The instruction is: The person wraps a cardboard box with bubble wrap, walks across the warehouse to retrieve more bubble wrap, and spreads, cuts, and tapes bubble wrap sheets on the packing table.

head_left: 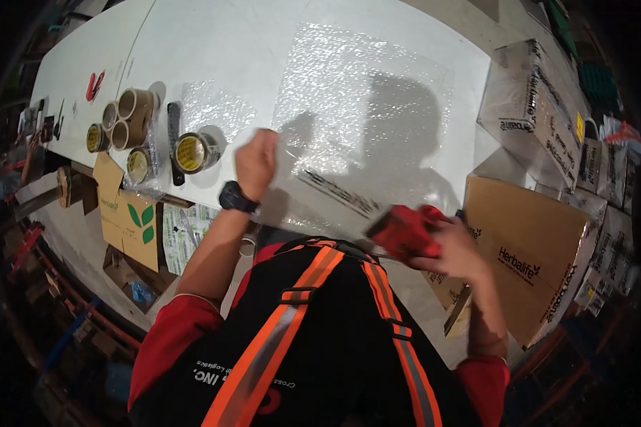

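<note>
My right hand (452, 249) grips a red tape dispenser (406, 232) over the near edge of the table. From it a clear strip of packing tape (338, 191) with dark lettering runs up and left towards my left hand (256, 160). The fingers of that hand are closed at the strip's far end; the exact pinch is hard to see. Beneath the strip, a sheet of bubble wrap (335, 92) lies flat on the white table (214, 35). My head's shadow falls across the sheet.
Left on the table are several brown tape rolls (132, 117), a roll of printed tape (192, 153), a long black tool (174, 142) and a red cutter (95, 85). Cardboard boxes (523, 256) and a wrapped box (534, 107) stand at the right. Another person's arm (28, 160) shows far left.
</note>
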Tool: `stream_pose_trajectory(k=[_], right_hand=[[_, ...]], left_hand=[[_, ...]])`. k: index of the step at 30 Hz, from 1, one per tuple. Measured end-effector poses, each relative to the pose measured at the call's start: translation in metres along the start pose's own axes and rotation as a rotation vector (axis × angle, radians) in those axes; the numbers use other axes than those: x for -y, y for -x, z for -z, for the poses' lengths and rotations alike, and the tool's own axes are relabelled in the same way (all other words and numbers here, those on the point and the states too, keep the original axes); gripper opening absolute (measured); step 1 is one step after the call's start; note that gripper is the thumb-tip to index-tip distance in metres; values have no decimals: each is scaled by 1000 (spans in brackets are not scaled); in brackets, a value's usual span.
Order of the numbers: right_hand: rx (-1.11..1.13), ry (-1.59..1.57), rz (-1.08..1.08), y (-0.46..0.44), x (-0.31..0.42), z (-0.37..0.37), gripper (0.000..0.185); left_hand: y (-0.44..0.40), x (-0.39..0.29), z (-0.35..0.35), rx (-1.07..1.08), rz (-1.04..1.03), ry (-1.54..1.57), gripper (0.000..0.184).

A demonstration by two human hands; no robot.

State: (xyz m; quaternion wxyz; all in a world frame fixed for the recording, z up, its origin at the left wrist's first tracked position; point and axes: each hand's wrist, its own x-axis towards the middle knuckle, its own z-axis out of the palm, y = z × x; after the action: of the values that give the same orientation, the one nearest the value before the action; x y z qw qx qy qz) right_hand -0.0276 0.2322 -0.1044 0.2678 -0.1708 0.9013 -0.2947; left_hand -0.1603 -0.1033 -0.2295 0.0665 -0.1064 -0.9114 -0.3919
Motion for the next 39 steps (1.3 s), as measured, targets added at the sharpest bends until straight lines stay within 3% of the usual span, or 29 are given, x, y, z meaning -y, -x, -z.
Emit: stream_pose_trajectory(k=[2, 4, 7, 8, 10, 12, 14, 15, 18, 19, 22, 24, 26, 27, 32, 36, 39], right_hand=[[69, -124, -253, 43, -40, 10, 37], [242, -311, -742, 76, -72, 30, 36], [227, -155, -832, 75, -89, 39, 32], [228, -152, -833, 78, -101, 40, 32], [-3, -518, -774, 75, -113, 35, 34], [27, -528, -740, 77, -115, 43, 34], [-171, -654, -589, 80, -110, 49, 36], [-215, -662, -603, 82, -101, 55, 45], [-60, -735, -650, 86, -98, 69, 54], [-17, -615, -688, 84, -100, 71, 53], [9, -634, -788, 73, -99, 70, 48], [18, -572, -782, 70, -110, 66, 48], [27, -514, -779, 67, -121, 59, 48], [41, -504, -798, 64, -125, 58, 48], [83, -361, -739, 41, -139, 52, 45], [64, -346, -839, 26, -141, 45, 41], [29, -496, -769, 23, -153, 36, 38]], left_hand=[[0, 66, 14, -33, 124, -166, 16], [5, 87, 15, 21, 141, -191, 17], [11, 79, 2, 97, 171, -118, 19], [9, 74, 0, 110, 209, -49, 18], [13, 72, -4, 154, 228, 21, 15], [13, 75, 1, 194, 241, 79, 14], [15, 80, 12, 296, 258, 236, 24], [16, 80, 16, 277, 292, 292, 31], [18, 79, 22, 304, 406, 418, 26], [22, 86, 18, 303, 463, 530, 15], [33, 92, 2, 332, 505, 536, 8], [38, 86, -9, 259, 451, 464, 9], [35, 78, -10, 181, 214, 125, 12], [34, 82, -14, 307, 542, 373, 16], [22, 115, -38, 379, 583, 383, 16], [11, 122, -43, 378, 562, 307, 13], [9, 120, -40, 355, 546, 297, 12]])
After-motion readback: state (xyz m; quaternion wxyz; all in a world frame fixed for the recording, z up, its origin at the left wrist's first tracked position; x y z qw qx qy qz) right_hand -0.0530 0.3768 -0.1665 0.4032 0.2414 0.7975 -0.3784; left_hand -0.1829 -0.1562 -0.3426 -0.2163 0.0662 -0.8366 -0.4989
